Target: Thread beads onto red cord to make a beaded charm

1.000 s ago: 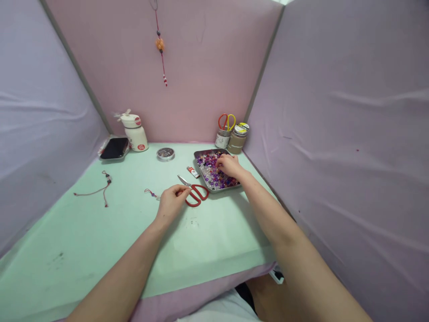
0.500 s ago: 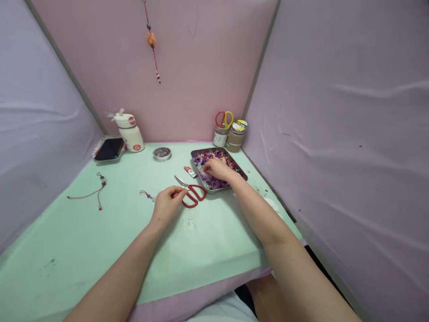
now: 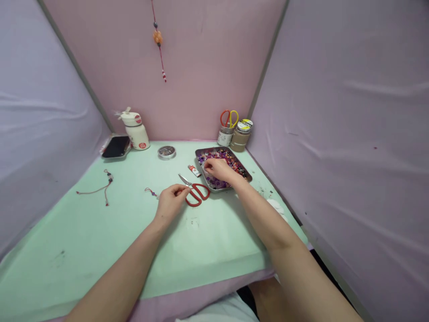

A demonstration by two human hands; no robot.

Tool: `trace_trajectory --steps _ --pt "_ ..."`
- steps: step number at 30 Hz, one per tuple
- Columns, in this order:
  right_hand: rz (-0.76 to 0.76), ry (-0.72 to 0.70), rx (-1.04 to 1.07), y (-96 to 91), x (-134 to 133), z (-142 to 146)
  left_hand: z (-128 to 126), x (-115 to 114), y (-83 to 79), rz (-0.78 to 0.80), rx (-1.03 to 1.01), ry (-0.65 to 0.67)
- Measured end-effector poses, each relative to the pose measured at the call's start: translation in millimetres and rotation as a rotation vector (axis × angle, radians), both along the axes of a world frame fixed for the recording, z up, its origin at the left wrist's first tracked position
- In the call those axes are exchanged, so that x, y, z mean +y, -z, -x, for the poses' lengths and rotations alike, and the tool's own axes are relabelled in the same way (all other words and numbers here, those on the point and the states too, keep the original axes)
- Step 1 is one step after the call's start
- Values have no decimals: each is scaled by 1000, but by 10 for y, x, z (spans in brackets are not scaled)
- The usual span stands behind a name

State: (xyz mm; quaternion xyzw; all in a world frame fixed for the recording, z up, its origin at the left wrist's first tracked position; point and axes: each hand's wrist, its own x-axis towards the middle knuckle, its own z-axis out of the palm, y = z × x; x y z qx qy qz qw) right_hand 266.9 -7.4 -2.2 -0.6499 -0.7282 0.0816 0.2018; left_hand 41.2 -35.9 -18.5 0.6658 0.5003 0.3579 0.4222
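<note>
My left hand [image 3: 171,200] is closed in a pinch above the green tabletop, its fingertips beside the red-handled scissors [image 3: 191,184]. A short red beaded cord [image 3: 153,193] with a purple bead sticks out on the far side of that hand; the rest of it is hidden. My right hand [image 3: 218,169] reaches into a metal tray [image 3: 249,177] filled with purple, clear, pink and dark beads [image 3: 219,183]. Its fingers are bent together among the beads, and whatever they hold is too small to make out. The scissors lie slightly open, touching neither the tray nor the lighter.
A red-and-white lighter [image 3: 194,171] lies left of the tray. Behind stand a round bead dish [image 3: 166,152], a white bottle [image 3: 136,132], a phone [image 3: 116,147], a scissors cup [image 3: 225,136] and a jar [image 3: 240,137]. Another beaded cord [image 3: 110,180] lies left; one beaded string [image 3: 157,38] hangs.
The whole view has shifted slightly, so things sit a little further right. My right fingers have moved slightly leftward within the tray; my left hand keeps its pinch.
</note>
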Motion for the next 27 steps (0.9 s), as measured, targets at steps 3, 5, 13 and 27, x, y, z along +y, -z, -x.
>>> trace_trajectory --steps 3,5,13,27 --pt "-116 -54 284 -53 -212 85 2 -1 -5 -19 -26 -8" --pt "-169 -73 445 -64 -368 172 7 2 7 -34 -48 -1" --pt "-184 -75 797 131 -646 419 7 -4 34 -77 -112 -10" --pt "-189 0 848 203 -641 394 1 -51 6 -94 -155 -3"
